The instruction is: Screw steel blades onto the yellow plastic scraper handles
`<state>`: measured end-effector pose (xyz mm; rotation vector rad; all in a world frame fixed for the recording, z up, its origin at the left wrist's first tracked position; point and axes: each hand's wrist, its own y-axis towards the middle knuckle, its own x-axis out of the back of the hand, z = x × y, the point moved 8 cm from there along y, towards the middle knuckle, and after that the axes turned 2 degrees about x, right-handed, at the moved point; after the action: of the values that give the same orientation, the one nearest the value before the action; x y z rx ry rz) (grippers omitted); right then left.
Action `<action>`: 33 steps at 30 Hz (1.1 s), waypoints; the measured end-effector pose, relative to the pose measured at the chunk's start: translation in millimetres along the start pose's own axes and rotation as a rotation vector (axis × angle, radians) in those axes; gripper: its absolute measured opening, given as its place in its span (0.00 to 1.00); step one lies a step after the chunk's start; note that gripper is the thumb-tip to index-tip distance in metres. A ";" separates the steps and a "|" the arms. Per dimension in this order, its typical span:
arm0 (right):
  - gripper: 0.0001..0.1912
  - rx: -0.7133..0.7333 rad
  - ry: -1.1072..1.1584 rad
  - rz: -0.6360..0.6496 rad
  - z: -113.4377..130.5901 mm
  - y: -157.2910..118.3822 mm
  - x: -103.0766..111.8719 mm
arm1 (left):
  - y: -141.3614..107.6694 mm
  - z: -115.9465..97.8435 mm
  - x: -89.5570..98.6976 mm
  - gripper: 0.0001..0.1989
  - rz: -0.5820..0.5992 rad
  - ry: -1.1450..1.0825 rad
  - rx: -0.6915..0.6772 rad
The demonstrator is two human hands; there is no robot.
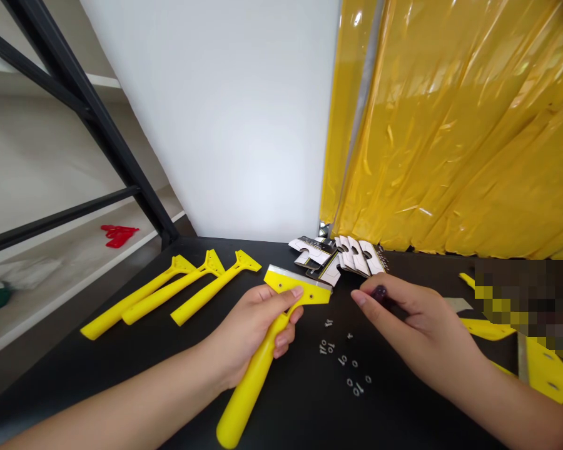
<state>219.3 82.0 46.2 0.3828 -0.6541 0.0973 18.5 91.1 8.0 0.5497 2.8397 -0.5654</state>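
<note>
My left hand (pixel 267 319) is closed around the neck of a yellow scraper (pixel 248 387), thumb pressed on its wide head. A metal blade (pixel 300 275) runs along the scraper's top edge, and two small holes show in the head. To the right, my right hand (pixel 408 319) is closed on a small dark, glossy handle (pixel 380 292); most of it is hidden by the fingers, so its kind is unclear. It is apart from the scraper. Several small screws and nuts (pixel 344 360) lie scattered on the black table (pixel 291 412) between my hands.
Three yellow scraper handles (pixel 206 294) lie on the left. White and black cards (pixel 356 255) are piled at the back. More yellow scraper parts (pixel 490 328) lie at the right, partly blurred out. A black-framed shelf (pixel 122 150) stands left; a yellow plastic curtain (pixel 460 137) hangs behind.
</note>
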 end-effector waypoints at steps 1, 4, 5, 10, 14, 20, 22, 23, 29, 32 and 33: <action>0.18 0.004 0.002 0.009 0.1 -0.3 -1.0 | -0.1 0.5 0.2 0.22 -0.001 0.005 0.004; 0.18 0.020 0.014 0.025 1.3 -1.4 -2.9 | -0.1 1.5 1.5 0.22 -0.010 0.008 0.009; 0.18 0.026 0.016 0.028 2.1 -1.7 -3.3 | 0.1 1.5 2.1 0.22 -0.014 0.005 0.008; 0.18 0.044 0.013 0.033 5.1 -0.8 -4.4 | 1.0 3.2 2.2 0.22 -0.011 0.009 0.016; 0.17 0.033 0.011 0.038 6.3 1.4 -3.6 | 0.6 5.4 4.0 0.21 -0.046 0.010 0.028; 0.12 0.155 -0.078 -0.163 28.4 -8.9 24.7 | -0.1 12.4 3.6 0.20 -0.075 0.048 0.071; 0.07 0.212 -0.094 -0.266 37.8 -17.5 35.8 | -0.5 15.1 -0.6 0.19 -0.042 0.050 0.089; 0.05 0.248 -0.092 -0.302 42.6 -21.8 39.3 | -1.1 16.6 -3.1 0.19 -0.024 0.050 0.101; 0.02 0.422 -0.089 -0.241 64.2 -31.3 32.2 | -7.5 22.0 -16.9 0.16 0.082 0.024 0.146; 0.03 0.434 -0.081 -0.217 67.6 -29.8 28.7 | -9.1 23.3 -18.9 0.16 0.098 0.024 0.153; 0.04 0.432 -0.077 -0.211 68.1 -29.2 28.0 | -9.3 23.8 -19.1 0.16 0.101 0.027 0.156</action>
<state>208.4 28.5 103.5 0.8729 -0.6633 0.0214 35.0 67.5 -5.6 0.7286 2.7884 -0.7709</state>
